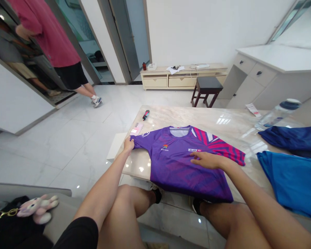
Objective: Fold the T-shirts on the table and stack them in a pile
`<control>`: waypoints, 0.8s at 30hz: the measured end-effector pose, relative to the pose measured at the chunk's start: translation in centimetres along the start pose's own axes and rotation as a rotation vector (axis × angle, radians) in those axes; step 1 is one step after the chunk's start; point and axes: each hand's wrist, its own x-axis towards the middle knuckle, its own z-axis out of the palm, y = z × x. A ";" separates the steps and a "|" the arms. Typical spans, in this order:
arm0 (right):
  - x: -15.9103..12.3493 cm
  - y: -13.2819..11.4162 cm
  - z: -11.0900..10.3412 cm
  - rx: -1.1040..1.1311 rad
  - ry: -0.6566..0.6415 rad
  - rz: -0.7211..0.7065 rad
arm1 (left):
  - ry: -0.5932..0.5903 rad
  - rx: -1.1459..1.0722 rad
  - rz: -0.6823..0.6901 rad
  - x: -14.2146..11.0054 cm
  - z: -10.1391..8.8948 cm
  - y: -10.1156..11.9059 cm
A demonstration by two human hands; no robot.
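Observation:
A purple short-sleeved jersey (168, 164) lies spread on the marble-topped table (168, 116), its collar toward the far side and its hem hanging over the near edge. Pink and white stripes mark the sleeve on the right. My left hand (129, 143) is closed on the end of the left-side sleeve, at the table's left edge. Over the jersey's chest, just below the white lettering, is my right hand (206, 159), fingers stretched out. It holds nothing; whether it touches the cloth I cannot tell.
Folded blue cloth (291, 180), dark navy cloth (298, 136) and a clear bottle (277, 114) are on the right. Pens (145, 115) lie near the far left corner. A stool (208, 88) stands beyond. A person in a red shirt (50, 38) stands at the left.

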 end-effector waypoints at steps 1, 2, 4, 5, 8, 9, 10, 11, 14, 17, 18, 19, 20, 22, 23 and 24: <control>-0.1 0.1 -0.1 -0.017 -0.039 -0.014 | 0.025 0.036 -0.002 -0.2 0.0 0.6; -0.2 0.2 -0.2 -0.034 -0.075 -0.026 | 0.043 0.076 -0.004 -0.5 0.1 1.2; -0.4 0.6 -0.4 -0.059 -0.089 -0.032 | 0.044 0.209 0.019 -1.2 0.7 2.9; -0.6 0.9 -0.4 -0.066 -0.085 -0.035 | 0.027 0.301 0.044 -1.6 1.1 4.0; -1.2 2.2 -0.3 -0.061 -0.053 -0.044 | -0.058 0.565 0.154 -3.3 3.3 7.6; -1.3 2.7 -0.2 -0.053 -0.037 -0.050 | -0.084 0.605 0.191 -4.0 4.3 8.9; -1.5 3.2 -0.1 -0.042 -0.011 -0.059 | -0.115 0.623 0.230 -4.7 5.3 10.3; -1.6 3.9 -0.1 -0.029 0.027 -0.065 | -0.149 0.622 0.275 -5.5 6.5 11.6; -1.5 6.5 0.1 -0.007 0.248 -0.008 | -0.242 0.534 0.403 -8.0 9.6 15.5; -1.3 10.2 0.5 0.023 0.534 0.191 | -0.224 0.429 0.429 -9.9 11.6 18.6; -1.3 11.7 0.7 0.045 0.606 0.264 | -0.203 0.414 0.412 -10.4 11.9 19.3; -1.4 13.2 0.9 0.072 0.660 0.337 | -0.186 0.411 0.392 -10.7 12.1 19.8; -1.6 14.6 1.2 0.098 0.699 0.409 | -0.174 0.418 0.370 -10.9 12.1 20.1; -2.2 17.2 1.8 0.145 0.745 0.546 | -0.167 0.462 0.334 -11.1 11.8 20.0; -2.6 18.2 2.1 0.163 0.753 0.612 | -0.169 0.496 0.321 -11.0 11.5 19.7; -3.0 19.0 2.4 0.178 0.756 0.679 | -0.175 0.534 0.315 -10.8 11.3 19.3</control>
